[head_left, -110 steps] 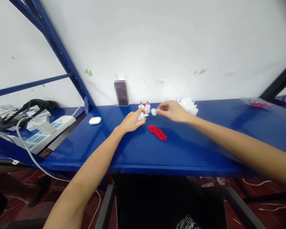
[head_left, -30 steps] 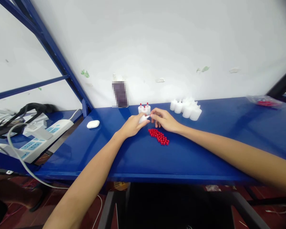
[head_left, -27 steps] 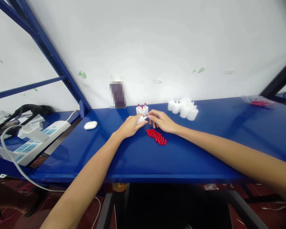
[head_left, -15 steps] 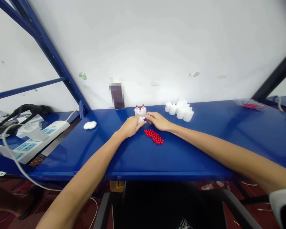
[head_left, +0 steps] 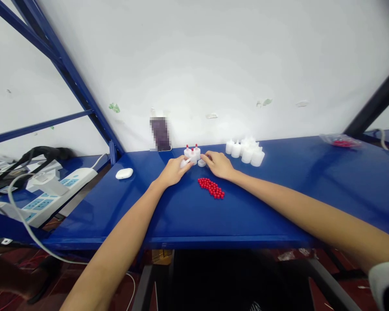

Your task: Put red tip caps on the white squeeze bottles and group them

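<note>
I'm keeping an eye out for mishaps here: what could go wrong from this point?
The left hand works right beside the red-tipped bottles, so it might knock one over. The loose red caps lie just in front of the right hand, whose wrist could scatter them.

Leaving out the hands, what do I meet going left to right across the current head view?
Power strip → small white case → pixelated object by the wall → red-tipped bottles → loose red caps → cluster of white bottles → clear bag.

The sole view looks forward and down from the wearer's head, perhaps at arm's reach.
</note>
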Motion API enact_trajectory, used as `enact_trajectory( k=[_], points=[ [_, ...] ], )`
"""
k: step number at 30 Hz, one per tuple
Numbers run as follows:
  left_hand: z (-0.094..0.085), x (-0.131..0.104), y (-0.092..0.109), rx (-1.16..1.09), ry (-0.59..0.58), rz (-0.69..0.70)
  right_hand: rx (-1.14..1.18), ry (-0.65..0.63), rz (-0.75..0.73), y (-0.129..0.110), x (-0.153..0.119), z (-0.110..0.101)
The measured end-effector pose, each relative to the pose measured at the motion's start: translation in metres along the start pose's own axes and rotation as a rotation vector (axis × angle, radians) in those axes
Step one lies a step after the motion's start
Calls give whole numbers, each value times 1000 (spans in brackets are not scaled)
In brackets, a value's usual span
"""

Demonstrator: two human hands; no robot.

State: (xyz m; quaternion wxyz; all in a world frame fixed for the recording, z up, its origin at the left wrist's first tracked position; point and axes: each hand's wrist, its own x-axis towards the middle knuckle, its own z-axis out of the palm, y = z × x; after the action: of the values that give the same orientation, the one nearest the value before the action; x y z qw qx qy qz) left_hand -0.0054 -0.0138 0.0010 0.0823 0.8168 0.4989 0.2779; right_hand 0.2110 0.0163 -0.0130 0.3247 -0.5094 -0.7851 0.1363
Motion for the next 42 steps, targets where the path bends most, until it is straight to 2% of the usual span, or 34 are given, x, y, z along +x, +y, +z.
enact_trajectory(
  k=[5,11,15,19,21,30,38,40,42],
  points=[
    [1,0,1,27,-8,17,206,-49,-83,5,-2,-10],
    [-2,0,2,19,-23,39,305,-70,-177,11,-6,-26],
    [-1,0,2,41,-37,45,333,-232,-305,0,-16,-29],
    [-1,0,1,68,-45,49,364,-374,-275,-7,-22,-24],
    [-1,1,1,81,-51,55,373,-403,-271,-9,-20,-20],
    [0,1,-1,68,-47,59,208,-419,-223,-22,-13,-12],
    [-1,0,0,83,-45,57,204,-268,-193,-12,-10,-4],
    [-1,0,0,81,-47,55,229,-289,-208,-10,-10,-6],
    [-1,0,0,79,-51,49,264,-364,-233,-7,-9,-11]
  ],
)
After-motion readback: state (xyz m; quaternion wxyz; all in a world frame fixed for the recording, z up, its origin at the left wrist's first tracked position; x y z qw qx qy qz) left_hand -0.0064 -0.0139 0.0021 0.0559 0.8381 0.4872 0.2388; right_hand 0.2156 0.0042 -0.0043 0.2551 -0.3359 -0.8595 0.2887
